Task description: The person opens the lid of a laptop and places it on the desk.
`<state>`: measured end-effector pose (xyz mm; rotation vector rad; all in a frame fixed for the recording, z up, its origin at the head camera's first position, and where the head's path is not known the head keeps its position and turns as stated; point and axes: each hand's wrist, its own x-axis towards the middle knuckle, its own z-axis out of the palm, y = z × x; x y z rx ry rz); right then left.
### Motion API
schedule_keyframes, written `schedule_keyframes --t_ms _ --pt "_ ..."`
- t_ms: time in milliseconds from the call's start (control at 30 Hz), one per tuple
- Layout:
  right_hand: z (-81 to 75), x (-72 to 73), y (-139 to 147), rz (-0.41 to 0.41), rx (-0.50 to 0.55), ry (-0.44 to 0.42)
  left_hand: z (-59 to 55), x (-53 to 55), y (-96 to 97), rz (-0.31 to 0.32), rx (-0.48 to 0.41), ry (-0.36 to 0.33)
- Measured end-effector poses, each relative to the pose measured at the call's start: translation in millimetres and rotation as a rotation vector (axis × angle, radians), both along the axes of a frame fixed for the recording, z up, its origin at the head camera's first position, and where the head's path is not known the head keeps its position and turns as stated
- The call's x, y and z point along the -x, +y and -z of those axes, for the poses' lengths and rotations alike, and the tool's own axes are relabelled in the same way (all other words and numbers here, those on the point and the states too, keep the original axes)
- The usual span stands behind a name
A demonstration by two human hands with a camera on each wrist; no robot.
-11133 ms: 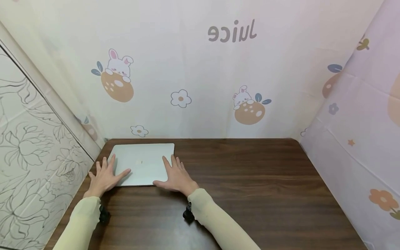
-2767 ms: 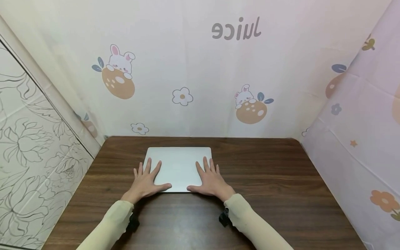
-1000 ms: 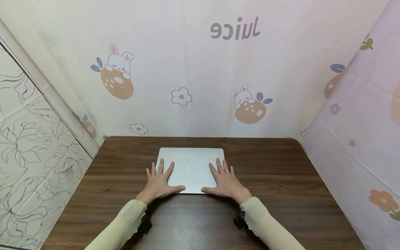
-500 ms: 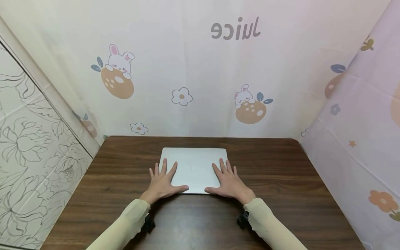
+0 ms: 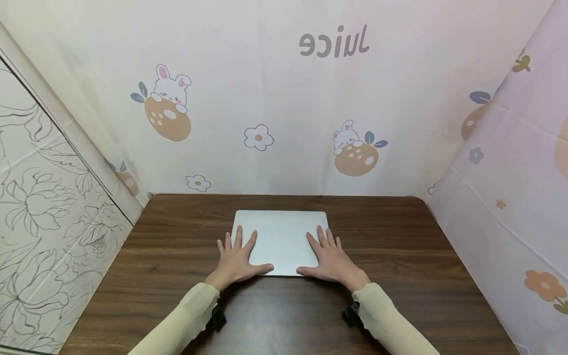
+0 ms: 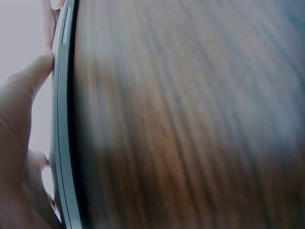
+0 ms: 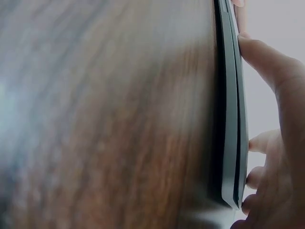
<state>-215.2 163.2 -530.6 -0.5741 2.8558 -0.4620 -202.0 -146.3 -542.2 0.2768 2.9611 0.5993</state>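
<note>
A closed silver laptop (image 5: pixel 281 241) lies flat near the back of the dark wooden table, around the middle of the head view. My left hand (image 5: pixel 235 261) rests spread over its near left corner, thumb along the front edge. Over the near right corner my right hand (image 5: pixel 333 259) lies the same way, fingers spread and straight. The left wrist view shows the laptop's thin front edge (image 6: pixel 64 119) beside my left thumb (image 6: pixel 35 71). In the right wrist view, my right thumb (image 7: pixel 267 57) touches the lid, and several fingertips meet it farther along.
The brown wood-grain table (image 5: pixel 399 276) extends on both sides and in front of the laptop. A printed curtain (image 5: pixel 284 98) hangs behind it and another covers the right side. A white panel with flower line drawings (image 5: pixel 49 222) stands at the left.
From the table's back left corner, the laptop has slid right to around the middle, both hands moving with it. Over the last second it has shifted slightly farther right.
</note>
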Motion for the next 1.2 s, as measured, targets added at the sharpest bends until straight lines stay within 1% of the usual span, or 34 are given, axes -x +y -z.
schedule_keyframes --t_ms 133,367,700,1200 --pt "-2.6 -2.3 2.7 -0.004 0.018 -0.002 -0.2 -2.0 3.4 0.001 -0.011 0.008" --pt "-3.9 -3.4 9.7 -0.007 0.016 0.002 1.2 -3.8 10.5 0.003 -0.017 0.020" --pt "-7.5 -6.1 18.1 -0.006 0.032 -0.009 3.1 -2.8 19.9 0.004 0.010 0.021" --pt "-6.3 -6.2 28.7 -0.014 0.032 -0.006 2.2 -4.1 30.2 0.001 0.009 0.018"
